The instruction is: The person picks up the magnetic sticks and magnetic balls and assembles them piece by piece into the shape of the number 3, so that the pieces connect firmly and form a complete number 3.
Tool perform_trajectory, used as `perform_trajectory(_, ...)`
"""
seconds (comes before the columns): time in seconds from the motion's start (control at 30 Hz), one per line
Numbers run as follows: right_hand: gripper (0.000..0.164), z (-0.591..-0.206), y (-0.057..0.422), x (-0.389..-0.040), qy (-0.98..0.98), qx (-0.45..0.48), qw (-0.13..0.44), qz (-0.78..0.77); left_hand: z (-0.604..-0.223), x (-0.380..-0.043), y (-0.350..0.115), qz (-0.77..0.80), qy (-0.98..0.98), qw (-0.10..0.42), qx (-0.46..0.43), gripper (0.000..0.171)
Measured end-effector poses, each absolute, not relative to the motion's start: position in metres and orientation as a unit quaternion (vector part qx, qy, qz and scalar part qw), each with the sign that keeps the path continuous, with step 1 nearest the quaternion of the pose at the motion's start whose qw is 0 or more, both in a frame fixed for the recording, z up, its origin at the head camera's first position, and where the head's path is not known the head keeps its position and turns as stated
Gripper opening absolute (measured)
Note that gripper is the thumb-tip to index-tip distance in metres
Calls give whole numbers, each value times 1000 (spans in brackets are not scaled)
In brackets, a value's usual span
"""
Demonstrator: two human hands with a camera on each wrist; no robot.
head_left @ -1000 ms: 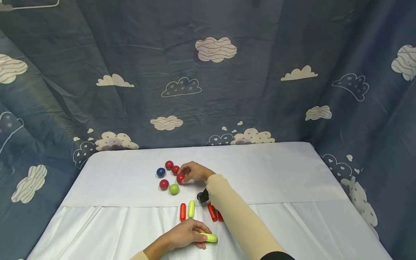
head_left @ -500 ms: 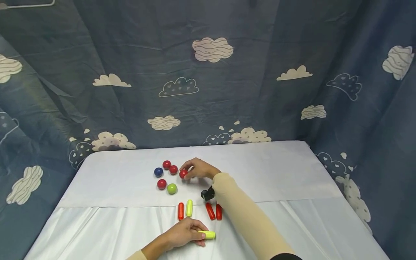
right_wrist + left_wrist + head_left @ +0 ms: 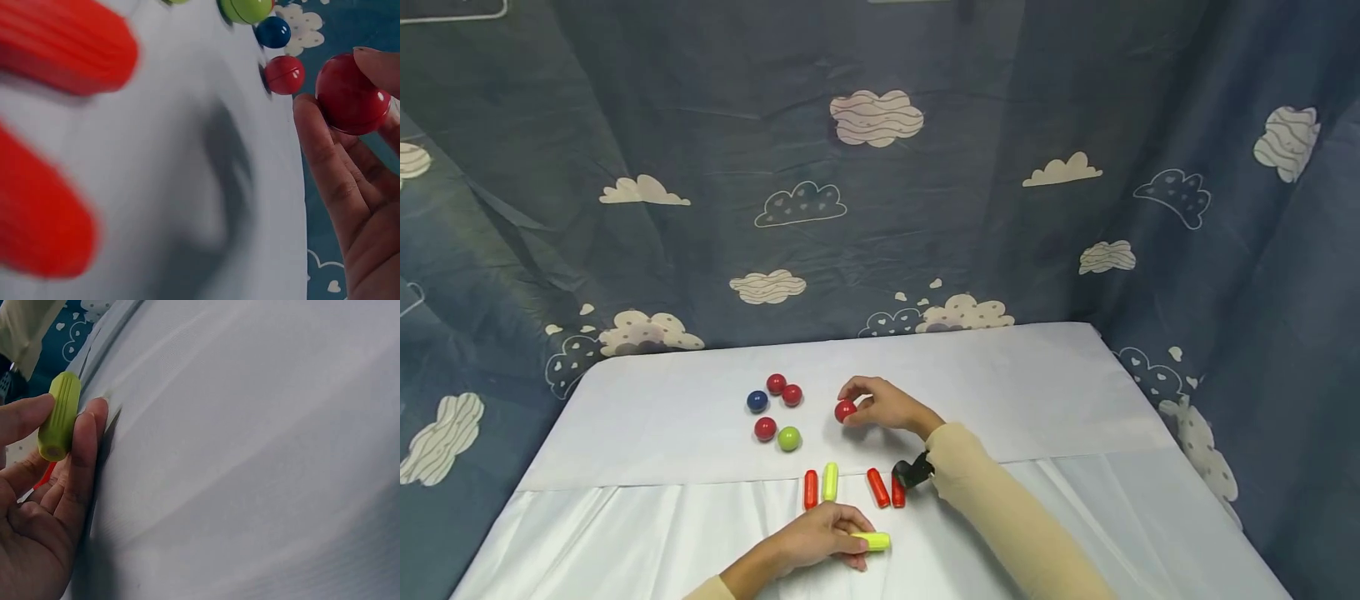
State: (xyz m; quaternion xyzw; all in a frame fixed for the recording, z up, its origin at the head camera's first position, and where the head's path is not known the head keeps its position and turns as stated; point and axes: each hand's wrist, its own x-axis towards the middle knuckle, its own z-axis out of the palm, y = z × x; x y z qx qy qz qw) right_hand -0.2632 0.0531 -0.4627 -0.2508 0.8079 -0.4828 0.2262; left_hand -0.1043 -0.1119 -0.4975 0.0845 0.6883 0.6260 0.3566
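My right hand (image 3: 887,406) pinches a shiny red ball (image 3: 845,411) between thumb and fingers above the white tabletop. In the right wrist view that ball (image 3: 353,94) shows a thin seam line. Low in the head view, my left hand (image 3: 820,537) holds a short yellow-green ribbed stick (image 3: 874,542). The left wrist view shows the stick (image 3: 59,415) between thumb and fingers, one round end turned to the camera. Beyond the left hand lie a red stick (image 3: 810,490) and another yellow-green stick (image 3: 830,482). Two red sticks (image 3: 877,487) lie below the right hand.
Left of the right hand, a loose group of balls rests on the white cloth (image 3: 1000,383): a blue ball (image 3: 757,402), a green ball (image 3: 788,438) and three red balls (image 3: 765,429). A dark cloud-print curtain (image 3: 700,242) hangs behind the table.
My right hand has carried the red ball rightward, away from the other balls. The left hand keeps its grip on the yellow-green stick, nearly still. The head view has shifted slightly.
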Motion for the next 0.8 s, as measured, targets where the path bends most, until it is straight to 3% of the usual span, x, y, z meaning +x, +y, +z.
perform_trajectory(0.17,40,-465,66,-250,797,-249,233,-498,-499,-103,-113,632,683,354,88,16)
perform_trajectory(0.47,32,-466,96,-221,756,-206,247,-570,-498,-103,-113,632,683,353,96,19)
perform_trajectory(0.67,43,-476,115,-201,757,-212,249,-566,-497,-104,-112,626,687,358,92,19)
perform_trajectory(0.8,37,-483,128,-192,759,-209,246,-565,-499,-105,-112,624,687,361,91,19)
